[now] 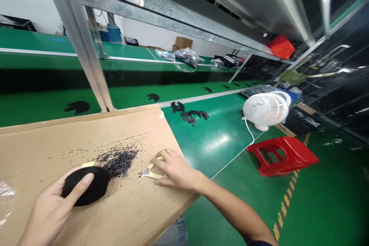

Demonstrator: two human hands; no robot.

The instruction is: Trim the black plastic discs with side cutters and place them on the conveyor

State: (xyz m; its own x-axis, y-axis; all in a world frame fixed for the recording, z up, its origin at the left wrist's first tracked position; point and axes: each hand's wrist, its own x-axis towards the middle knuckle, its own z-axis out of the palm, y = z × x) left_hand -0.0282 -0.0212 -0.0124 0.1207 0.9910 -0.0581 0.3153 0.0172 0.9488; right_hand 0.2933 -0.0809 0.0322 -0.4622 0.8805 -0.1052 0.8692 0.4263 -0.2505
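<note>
Head view, looking down at a workbench. My left hand grips a rounded black foam piece, with a strip of tan tape along its upper edge. My right hand holds small side cutters with tan handles, their metal tips pointing left. My hands are apart, one on each side of a scatter of black crumbs. Both hands are over a tan cardboard sheet, which lies on a green bench top. Beyond the sheet's far corner lie several curved black pieces. To the right stand a white desk fan and a red plastic stool. Clear plastic film shows at the left edge.
</note>
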